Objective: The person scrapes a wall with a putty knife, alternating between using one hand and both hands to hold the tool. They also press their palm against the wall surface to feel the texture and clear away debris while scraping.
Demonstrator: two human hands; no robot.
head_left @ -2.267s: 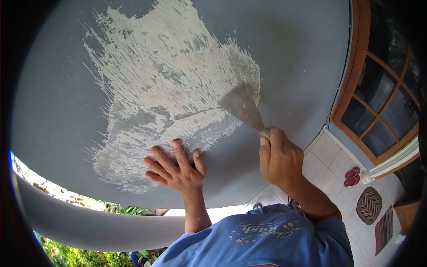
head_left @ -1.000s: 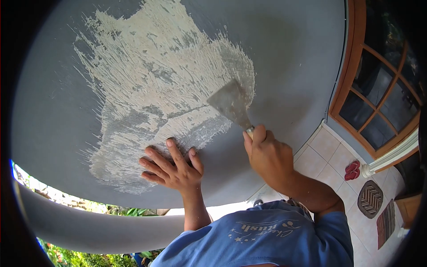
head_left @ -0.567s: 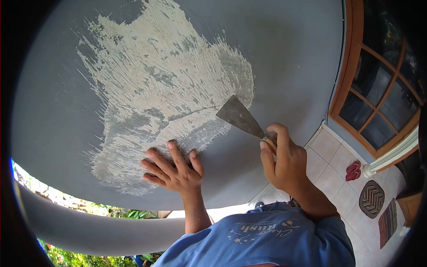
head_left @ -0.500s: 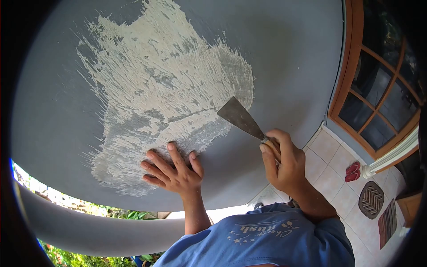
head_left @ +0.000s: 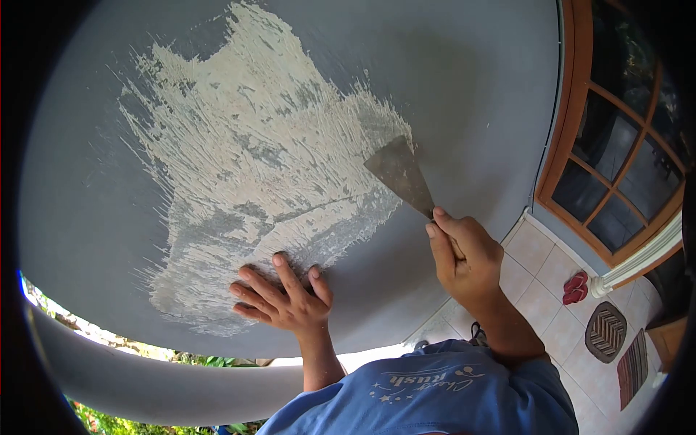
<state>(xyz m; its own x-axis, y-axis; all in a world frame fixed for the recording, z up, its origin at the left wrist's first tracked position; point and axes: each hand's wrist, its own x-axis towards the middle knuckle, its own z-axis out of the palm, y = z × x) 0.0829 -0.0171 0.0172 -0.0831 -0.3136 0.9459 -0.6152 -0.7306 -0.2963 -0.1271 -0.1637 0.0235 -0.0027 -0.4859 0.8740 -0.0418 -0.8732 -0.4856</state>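
Nearest the camera, a blue shirt [head_left: 435, 395] is filling the bottom of the view. The left hand [head_left: 290, 301] is bracing palm-down on the grey wall [head_left: 478, 109], its fingers spreading wide across the lower edge of the pale, scraped patch [head_left: 254, 138]; it is keeping the same place on the patch as half a second ago.

The right hand [head_left: 467, 254] is gripping the scraper [head_left: 400, 174] by the handle, most of which the hand is hiding. Relative to the frame of half a second ago, the blade is lying higher on the patch and closer to its right edge, and the fingers are wrapping the handle more tightly. The right forearm is rising from the shirt, with the thumb and index finger pointing toward the blade. The blade is slanting up and left; its exact contact with the wall cannot be told.

Beyond the right arm, a tiled floor [head_left: 573, 341] is supporting red sandals [head_left: 575, 288], an oval mat [head_left: 606, 332] and a striped mat [head_left: 633, 370]. A wood-framed window [head_left: 616, 185] is standing at the far right.
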